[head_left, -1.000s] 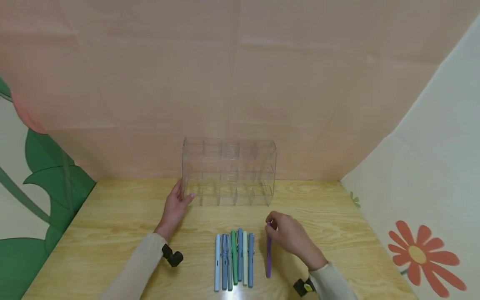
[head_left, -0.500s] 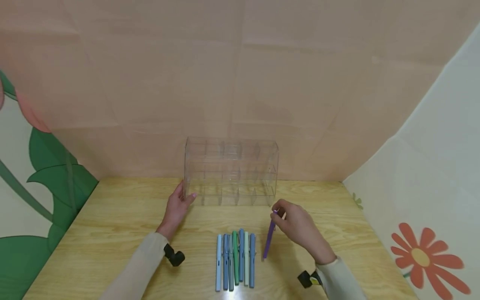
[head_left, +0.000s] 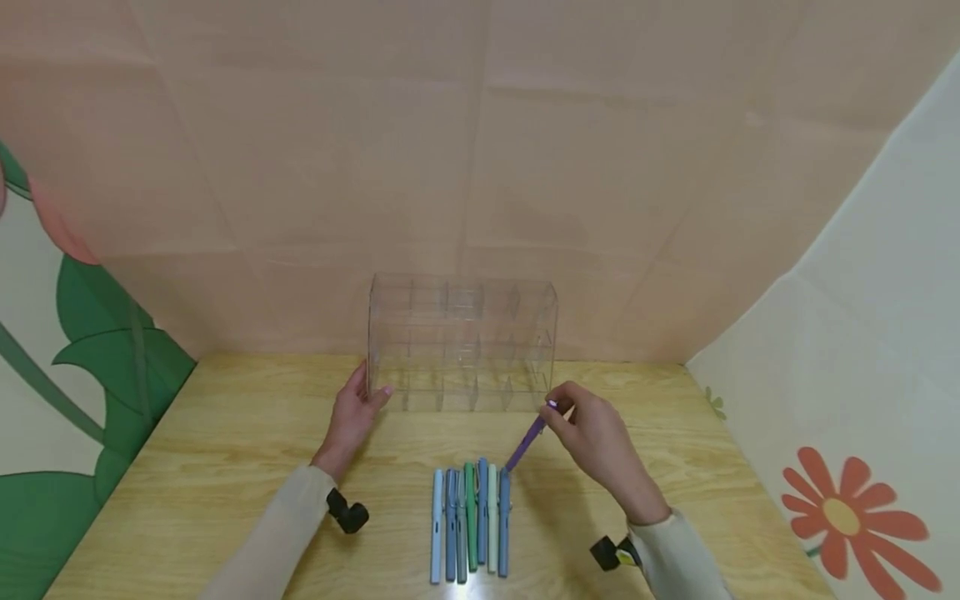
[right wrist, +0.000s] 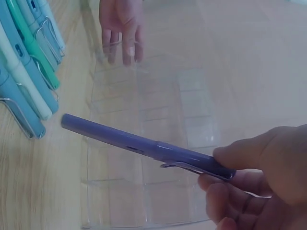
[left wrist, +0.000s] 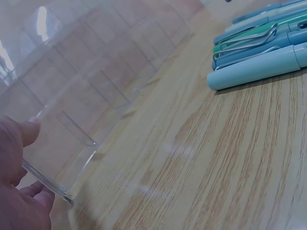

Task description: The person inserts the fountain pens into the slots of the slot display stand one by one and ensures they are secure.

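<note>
Purple is the pen [head_left: 531, 435] that the right hand [head_left: 592, 433] pinches near its capped end between the thumb and the curled fingers. The pen is lifted off the wooden table [head_left: 225, 450] and slanted: its upper end is at the fingertips, just in front of the right lower corner of the clear acrylic organizer [head_left: 461, 342], and its lower end points down toward the row of pens [head_left: 471, 521]. In the right wrist view the pen [right wrist: 144, 146] lies across the front of the clear compartments, with its metal clip beside the thumb. The right forearm comes up from the near right edge of the table, with the wrist a little raised.

The left hand [head_left: 352, 412] rests at the left lower corner of the organizer, fingers straight, their tips touching the clear side wall. The row holds 6 pens, blue, teal, green and pale ones, lying side by side on the table between the 2 forearms.
</note>
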